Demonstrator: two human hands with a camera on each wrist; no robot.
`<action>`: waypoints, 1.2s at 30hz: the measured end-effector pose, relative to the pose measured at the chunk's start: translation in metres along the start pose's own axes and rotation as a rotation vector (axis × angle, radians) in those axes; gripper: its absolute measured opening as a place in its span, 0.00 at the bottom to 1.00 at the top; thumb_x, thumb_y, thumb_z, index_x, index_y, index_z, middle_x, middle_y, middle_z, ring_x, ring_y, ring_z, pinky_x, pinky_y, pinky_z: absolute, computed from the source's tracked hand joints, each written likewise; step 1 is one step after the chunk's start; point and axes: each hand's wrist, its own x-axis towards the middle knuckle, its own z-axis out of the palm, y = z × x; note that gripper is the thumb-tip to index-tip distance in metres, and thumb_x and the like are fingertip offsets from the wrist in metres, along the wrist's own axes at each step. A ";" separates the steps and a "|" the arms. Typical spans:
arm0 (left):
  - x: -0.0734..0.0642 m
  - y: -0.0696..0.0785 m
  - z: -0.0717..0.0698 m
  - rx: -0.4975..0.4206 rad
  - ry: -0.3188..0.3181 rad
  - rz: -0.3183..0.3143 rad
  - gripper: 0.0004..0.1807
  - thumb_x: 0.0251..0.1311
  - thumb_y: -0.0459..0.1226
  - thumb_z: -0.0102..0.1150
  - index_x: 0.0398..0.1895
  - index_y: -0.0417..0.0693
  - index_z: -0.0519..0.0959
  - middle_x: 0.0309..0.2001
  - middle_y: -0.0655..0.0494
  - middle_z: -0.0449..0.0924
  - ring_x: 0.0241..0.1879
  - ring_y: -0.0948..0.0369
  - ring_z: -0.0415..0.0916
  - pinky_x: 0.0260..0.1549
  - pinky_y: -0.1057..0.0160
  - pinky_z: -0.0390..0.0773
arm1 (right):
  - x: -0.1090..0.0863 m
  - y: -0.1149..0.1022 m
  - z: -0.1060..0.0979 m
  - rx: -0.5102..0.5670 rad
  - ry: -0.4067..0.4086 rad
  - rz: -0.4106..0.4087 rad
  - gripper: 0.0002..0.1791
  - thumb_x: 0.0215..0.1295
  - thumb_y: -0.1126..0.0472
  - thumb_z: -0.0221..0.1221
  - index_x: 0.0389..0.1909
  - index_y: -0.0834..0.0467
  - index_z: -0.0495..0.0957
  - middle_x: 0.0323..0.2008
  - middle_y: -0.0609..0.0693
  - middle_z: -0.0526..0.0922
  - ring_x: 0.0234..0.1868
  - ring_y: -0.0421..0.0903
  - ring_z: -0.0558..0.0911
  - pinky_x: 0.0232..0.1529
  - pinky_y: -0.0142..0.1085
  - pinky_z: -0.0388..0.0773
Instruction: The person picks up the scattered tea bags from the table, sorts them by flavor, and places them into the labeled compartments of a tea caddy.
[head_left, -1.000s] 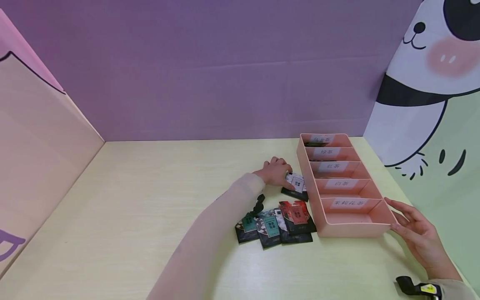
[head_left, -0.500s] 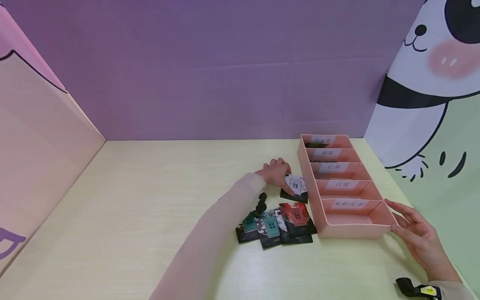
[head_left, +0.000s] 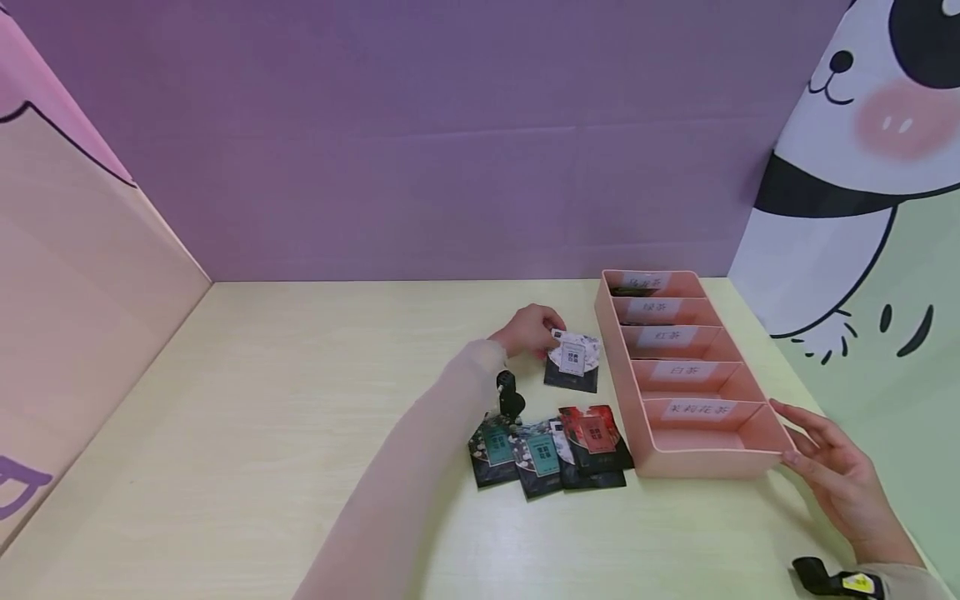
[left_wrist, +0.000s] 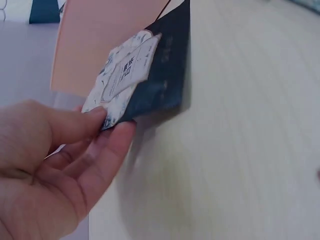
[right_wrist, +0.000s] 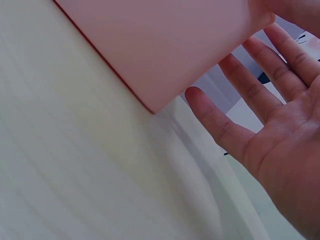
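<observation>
My left hand (head_left: 531, 330) pinches a white-and-black tea sachet (head_left: 573, 362) by its edge, between thumb and fingers. In the left wrist view the sachet (left_wrist: 142, 75) is tilted, its printed label facing up, with the thumb on top. Just right of it stands a pink divided box (head_left: 712, 461) with handwritten labels on its compartments. At the box's front right corner, my right hand (head_left: 840, 475) rests its fairly straight fingers and thumb. The right wrist view shows those fingers spread along the box wall (right_wrist: 165, 45).
Before the box's left side lie several tea sachets: a red one (head_left: 596, 435), green-labelled ones (head_left: 542, 454) and a white-patterned one partly covered. Dark sachets (head_left: 633, 292) show in the box's rear compartment. A purple wall (head_left: 450, 150) borders the table (head_left: 262, 433) at the back.
My left hand has drawn the white-and-black sachet leftward and slightly back, away from the box's side. The right hand and the box have stayed put.
</observation>
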 end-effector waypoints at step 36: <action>-0.030 0.054 -0.020 -0.300 0.268 0.092 0.08 0.60 0.27 0.66 0.42 0.38 0.86 0.40 0.47 0.82 0.38 0.54 0.80 0.28 0.62 0.84 | 0.000 0.000 -0.001 -0.039 -0.001 0.020 0.30 0.69 0.84 0.40 0.71 0.67 0.63 0.67 0.48 0.73 0.63 0.40 0.76 0.54 0.29 0.75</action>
